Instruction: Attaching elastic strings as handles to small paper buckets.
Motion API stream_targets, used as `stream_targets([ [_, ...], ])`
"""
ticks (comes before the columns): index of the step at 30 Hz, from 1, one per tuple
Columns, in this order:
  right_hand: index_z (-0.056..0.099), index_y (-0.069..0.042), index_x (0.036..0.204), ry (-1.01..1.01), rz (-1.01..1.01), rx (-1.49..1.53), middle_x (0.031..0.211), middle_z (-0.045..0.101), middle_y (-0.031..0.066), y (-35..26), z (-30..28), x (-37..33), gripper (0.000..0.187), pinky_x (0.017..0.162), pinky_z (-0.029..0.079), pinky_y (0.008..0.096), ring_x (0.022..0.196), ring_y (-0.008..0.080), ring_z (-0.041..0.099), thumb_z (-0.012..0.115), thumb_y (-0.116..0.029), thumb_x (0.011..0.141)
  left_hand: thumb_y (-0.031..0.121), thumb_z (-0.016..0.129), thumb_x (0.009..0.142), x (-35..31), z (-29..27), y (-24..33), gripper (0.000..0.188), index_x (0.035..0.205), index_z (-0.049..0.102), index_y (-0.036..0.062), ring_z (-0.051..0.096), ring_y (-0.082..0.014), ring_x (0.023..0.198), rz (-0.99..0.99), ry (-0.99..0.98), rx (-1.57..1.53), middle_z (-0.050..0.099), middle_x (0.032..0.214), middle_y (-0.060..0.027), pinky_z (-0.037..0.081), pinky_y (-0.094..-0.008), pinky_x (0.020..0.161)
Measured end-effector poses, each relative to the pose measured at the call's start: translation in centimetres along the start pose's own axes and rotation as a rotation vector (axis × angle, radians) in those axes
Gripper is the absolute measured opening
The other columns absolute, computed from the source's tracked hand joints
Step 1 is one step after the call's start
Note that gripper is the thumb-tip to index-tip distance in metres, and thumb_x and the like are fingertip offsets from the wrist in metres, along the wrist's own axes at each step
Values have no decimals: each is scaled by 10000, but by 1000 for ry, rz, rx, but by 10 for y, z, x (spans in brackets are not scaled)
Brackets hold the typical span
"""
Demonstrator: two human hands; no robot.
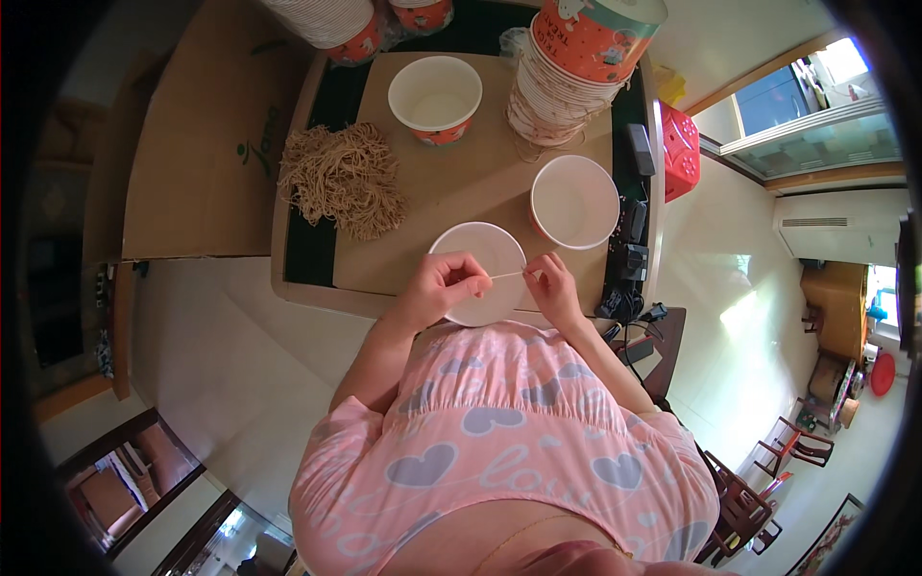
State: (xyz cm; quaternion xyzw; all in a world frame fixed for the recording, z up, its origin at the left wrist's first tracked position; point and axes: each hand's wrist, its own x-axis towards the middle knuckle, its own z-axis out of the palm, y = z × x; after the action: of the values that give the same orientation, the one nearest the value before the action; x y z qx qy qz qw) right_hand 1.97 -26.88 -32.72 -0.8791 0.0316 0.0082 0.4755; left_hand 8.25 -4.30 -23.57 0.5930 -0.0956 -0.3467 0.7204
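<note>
Above a white paper bucket [471, 312] at the table's near edge, my left hand [447, 284] and my right hand [550, 286] pinch a short pale cord [507, 276] stretched between them. Both hands are closed at the fingertips. A second white bucket [574, 202] stands just right of my right hand. Farther back is another bucket [435, 93] with an orange printed outside. To the left lies a loose heap of tan cords [343, 180]. At the back right rises a tall stack of nested buckets [562, 96], with cords hanging round their rims.
More stacked buckets [331, 24] stand at the back left beside a large cardboard box [206, 144]. Black adapters and cables [629, 278] line the table's right edge. A red stool [678, 149] stands beyond that edge. Brown cardboard [461, 187] covers the tabletop.
</note>
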Motion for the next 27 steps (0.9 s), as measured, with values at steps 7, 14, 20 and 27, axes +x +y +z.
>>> stream_targets([
  [7, 537, -31, 839, 150, -269, 18, 824, 555, 100, -9, 15, 22, 108, 655, 469, 355, 761, 293, 561, 542, 29, 749, 56, 588, 859, 3, -8, -3, 37, 854, 608, 26, 516, -22, 653, 11, 21, 42, 598, 748, 12, 422, -172, 605],
  [14, 546, -8, 821, -38, 3, 331, 801, 559, 105, -7, 34, 38, 90, 662, 471, 329, 775, 222, 569, 549, -16, 731, 103, 607, 856, 8, -75, -57, 74, 859, 616, 30, 511, -28, 576, 95, 477, 35, 636, 786, -2, 414, -192, 513],
  [20, 554, -16, 853, -167, -32, 314, 920, 550, 127, -18, 39, 49, 152, 734, 467, 343, 812, 254, 560, 606, -82, 726, 144, 640, 837, 4, -122, -97, 122, 846, 619, 24, 552, -99, 574, 111, 767, 553, 664, 766, -65, 451, -238, 550],
  [27, 503, -70, 1160, -209, -320, -122, 1241, 458, 164, -67, 39, 62, 549, 952, 389, 429, 1151, 363, 422, 742, -218, 688, 100, 571, 883, 23, -93, -77, 110, 847, 557, -3, 657, -140, 683, 30, 555, 465, 634, 703, -65, 474, -255, 592],
])
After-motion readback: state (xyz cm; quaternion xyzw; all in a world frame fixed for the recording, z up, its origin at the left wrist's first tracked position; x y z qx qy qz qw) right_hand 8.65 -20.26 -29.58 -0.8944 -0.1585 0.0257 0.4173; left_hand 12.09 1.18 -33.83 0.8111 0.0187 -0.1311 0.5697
